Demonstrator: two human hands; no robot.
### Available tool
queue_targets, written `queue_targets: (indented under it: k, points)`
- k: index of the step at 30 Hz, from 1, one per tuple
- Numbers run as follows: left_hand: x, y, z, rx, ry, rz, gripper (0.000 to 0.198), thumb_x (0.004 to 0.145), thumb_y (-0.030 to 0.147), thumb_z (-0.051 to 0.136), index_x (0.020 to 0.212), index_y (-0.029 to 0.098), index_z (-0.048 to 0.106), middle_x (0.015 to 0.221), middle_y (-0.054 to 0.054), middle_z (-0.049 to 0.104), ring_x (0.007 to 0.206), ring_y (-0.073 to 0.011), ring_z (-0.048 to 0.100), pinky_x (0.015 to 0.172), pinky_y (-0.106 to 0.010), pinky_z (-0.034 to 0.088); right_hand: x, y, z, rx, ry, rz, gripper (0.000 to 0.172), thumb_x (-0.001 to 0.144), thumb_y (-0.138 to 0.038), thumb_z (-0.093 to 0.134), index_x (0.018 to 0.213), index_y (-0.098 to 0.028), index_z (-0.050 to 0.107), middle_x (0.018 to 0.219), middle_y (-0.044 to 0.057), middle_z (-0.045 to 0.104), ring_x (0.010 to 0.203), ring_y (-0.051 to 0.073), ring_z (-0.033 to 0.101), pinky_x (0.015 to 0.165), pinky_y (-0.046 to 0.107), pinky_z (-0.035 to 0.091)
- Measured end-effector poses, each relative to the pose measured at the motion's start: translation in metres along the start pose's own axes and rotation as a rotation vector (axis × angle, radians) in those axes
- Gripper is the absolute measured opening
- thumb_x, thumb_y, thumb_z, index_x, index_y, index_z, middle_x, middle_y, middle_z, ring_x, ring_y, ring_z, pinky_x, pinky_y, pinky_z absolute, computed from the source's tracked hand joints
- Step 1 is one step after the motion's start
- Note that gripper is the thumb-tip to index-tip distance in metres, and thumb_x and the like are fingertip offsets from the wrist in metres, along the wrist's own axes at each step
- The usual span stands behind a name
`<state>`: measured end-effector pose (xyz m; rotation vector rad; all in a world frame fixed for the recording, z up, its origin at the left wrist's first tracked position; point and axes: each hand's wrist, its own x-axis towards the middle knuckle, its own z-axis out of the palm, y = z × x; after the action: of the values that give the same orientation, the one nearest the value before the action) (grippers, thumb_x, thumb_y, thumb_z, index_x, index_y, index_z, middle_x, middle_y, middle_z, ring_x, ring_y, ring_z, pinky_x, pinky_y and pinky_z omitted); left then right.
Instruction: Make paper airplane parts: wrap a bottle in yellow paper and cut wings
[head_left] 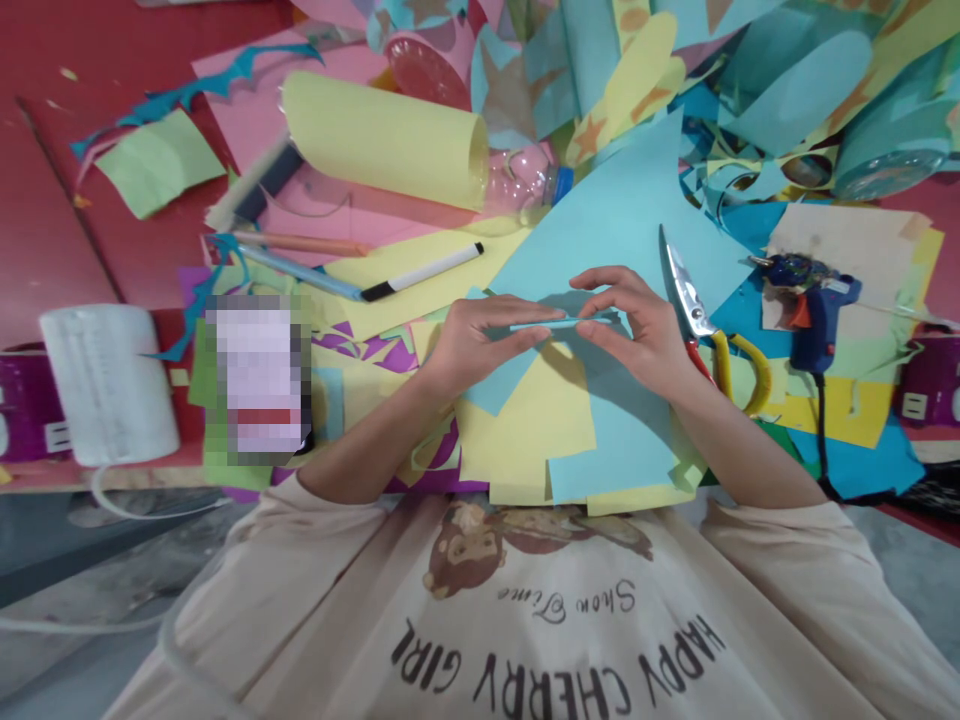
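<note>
A narrow light-blue piece of paper (525,324), seen nearly edge-on, is held between my two hands above the paper-strewn table. My left hand (491,335) pinches its left part between thumb and fingers. At its right end, the thumb and fingertips of my right hand (630,320) close on it, the index finger arched above. Beneath lie a large light-blue sheet (592,240) and a pale yellow sheet (525,430). Just right of my right hand rest scissors (694,300) with yellow and red handles, blades pointing away.
A blue glue gun (821,320) with a black cord lies at the right. Further back is a clear bottle (517,182) wrapped in yellow paper. A marker (424,272), a pixelated phone-like object (262,375) and a white power-strip-like box (109,385) are on the left.
</note>
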<state>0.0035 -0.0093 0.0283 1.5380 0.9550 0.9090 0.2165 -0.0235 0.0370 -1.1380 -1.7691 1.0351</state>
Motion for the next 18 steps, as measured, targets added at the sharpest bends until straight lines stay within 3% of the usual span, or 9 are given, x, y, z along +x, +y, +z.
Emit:
queue_targets:
  k: [10, 18]
  points:
    - [-0.0003, -0.0044, -0.0006, -0.020, -0.013, 0.072, 0.015, 0.081, 0.036, 0.072, 0.095, 0.035, 0.077, 0.096, -0.001, 0.078, 0.092, -0.0169, 0.073, 0.083, -0.029, 0.057, -0.0008, -0.0013, 0.0006, -0.026, 0.010, 0.003, 0.009, 0.086, -0.033, 0.066, 0.081, -0.026, 0.063, 0.110, 0.003, 0.067, 0.108, 0.020, 0.061, 0.094, 0.044, 0.048]
    - [0.0005, -0.0010, 0.0011, -0.019, 0.028, 0.014, 0.020, 0.079, 0.045, 0.072, 0.089, 0.029, 0.079, 0.091, -0.003, 0.079, 0.088, -0.0177, 0.073, 0.080, -0.029, 0.058, -0.0001, 0.0004, 0.0016, 0.032, 0.028, 0.003, 0.007, 0.086, -0.033, 0.066, 0.086, -0.026, 0.064, 0.107, 0.002, 0.067, 0.103, 0.019, 0.062, 0.089, 0.040, 0.049]
